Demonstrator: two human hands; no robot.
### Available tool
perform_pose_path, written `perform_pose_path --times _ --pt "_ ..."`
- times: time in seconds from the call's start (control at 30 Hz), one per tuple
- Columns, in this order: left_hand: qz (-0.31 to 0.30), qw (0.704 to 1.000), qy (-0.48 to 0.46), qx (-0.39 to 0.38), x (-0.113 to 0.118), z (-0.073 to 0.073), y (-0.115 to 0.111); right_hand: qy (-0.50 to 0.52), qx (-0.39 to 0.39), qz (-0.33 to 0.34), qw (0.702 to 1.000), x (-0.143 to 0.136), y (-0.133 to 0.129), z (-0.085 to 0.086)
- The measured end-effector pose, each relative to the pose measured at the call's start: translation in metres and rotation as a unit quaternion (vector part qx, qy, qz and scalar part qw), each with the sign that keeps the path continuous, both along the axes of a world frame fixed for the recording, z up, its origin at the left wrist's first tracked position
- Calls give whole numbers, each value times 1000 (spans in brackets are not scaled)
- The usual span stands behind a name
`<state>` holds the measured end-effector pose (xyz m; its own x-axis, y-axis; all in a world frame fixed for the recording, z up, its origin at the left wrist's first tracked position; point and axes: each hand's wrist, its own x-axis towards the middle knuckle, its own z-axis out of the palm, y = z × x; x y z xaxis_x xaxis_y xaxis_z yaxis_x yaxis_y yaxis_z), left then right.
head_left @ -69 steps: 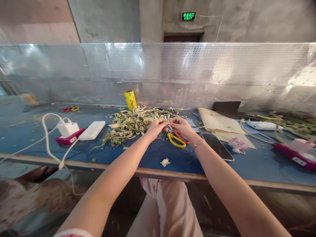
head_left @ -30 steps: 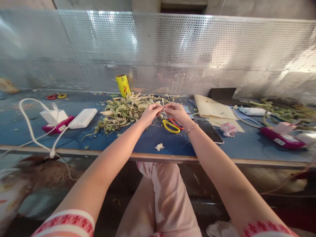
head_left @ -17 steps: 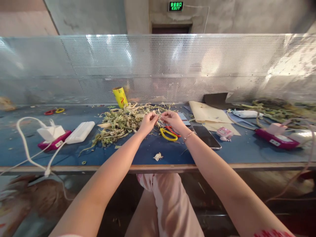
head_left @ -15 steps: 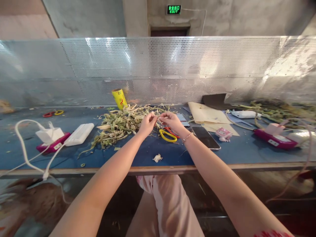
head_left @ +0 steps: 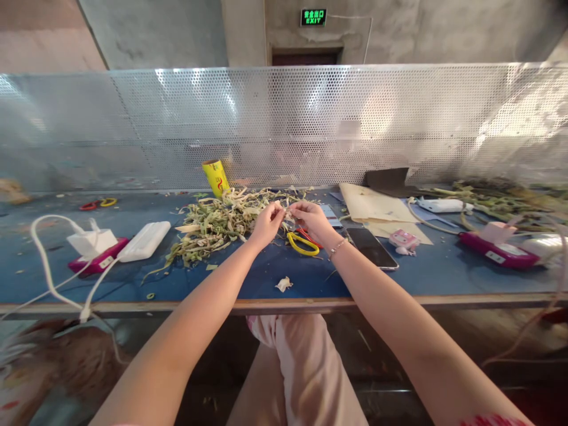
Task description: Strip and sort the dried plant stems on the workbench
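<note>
My left hand (head_left: 268,223) and my right hand (head_left: 311,219) meet over the middle of the blue table, fingertips pinched close together. Between them is a small pale scrap, perhaps a bit of plant, too small to name. A heap of dried, pale-green plant pieces (head_left: 217,222) spreads to the left of and behind my left hand. Just below my hands lie scissors with yellow and red handles (head_left: 303,244); their blades are hidden. Nearer the front edge rests a crumpled whitish scrap (head_left: 284,284).
A yellow tube (head_left: 215,177) stands behind the heap. At left are a white power bank (head_left: 144,241) and a magenta power strip (head_left: 98,259) with cables. Rightward lie a phone (head_left: 371,248), a pink figure (head_left: 404,241), cardboard (head_left: 377,204) and plant stems (head_left: 510,198). A perforated metal screen (head_left: 248,130) bounds the back.
Both hands stay together at nearly the same spot, with slight finger movement. The whole view has shifted a little; objects on the table have not moved.
</note>
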<state>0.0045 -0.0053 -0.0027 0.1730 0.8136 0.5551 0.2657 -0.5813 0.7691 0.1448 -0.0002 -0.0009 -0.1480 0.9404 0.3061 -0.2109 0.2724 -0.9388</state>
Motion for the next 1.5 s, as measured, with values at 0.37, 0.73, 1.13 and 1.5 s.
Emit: perform_pose_path --times 0.37,0.73,1.13,1.5 --pt "23 998 43 34 2 -3 -1 -115 128 -174 970 -8 10 -11" --pt "-10 999 -52 0 6 0 -4 -246 318 -241 883 -8 5 -12" --pt "-77 978 -175 -84 7 -6 3 -211 357 -201 888 -4 8 -11" --pt "-13 999 -26 17 4 -5 4 -151 204 -188 949 -7 10 -8"
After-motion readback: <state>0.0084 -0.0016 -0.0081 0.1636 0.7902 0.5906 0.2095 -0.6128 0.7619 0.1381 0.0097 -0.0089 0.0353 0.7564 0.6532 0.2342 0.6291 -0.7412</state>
